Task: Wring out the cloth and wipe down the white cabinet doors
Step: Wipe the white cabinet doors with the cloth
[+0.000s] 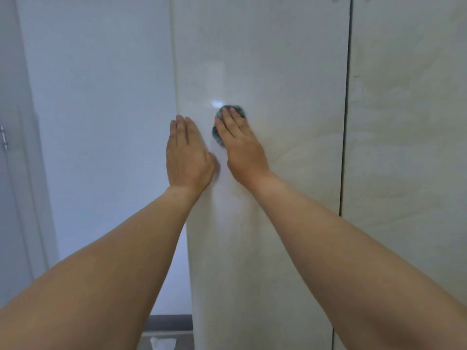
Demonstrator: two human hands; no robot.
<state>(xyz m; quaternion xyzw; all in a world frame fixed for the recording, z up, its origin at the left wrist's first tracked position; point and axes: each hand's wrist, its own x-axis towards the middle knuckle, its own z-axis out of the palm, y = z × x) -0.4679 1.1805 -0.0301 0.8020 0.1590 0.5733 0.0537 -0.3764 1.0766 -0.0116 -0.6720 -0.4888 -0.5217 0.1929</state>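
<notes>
A tall white cabinet door [278,72] fills the middle of the view. My right hand [241,145] lies flat with straight fingers on a dark grey cloth [237,110], pressing it against the door. Only the cloth's upper and left edges show around my fingers. My left hand [188,155] rests flat and open on the same door near its left edge, just left of the right hand and apart from the cloth.
A second white cabinet door [409,122] stands to the right across a dark vertical gap [346,122]. A pale wall [101,97] runs left of the cabinet, with a door frame and hinge [3,137] at the far left. Floor [164,339] shows below.
</notes>
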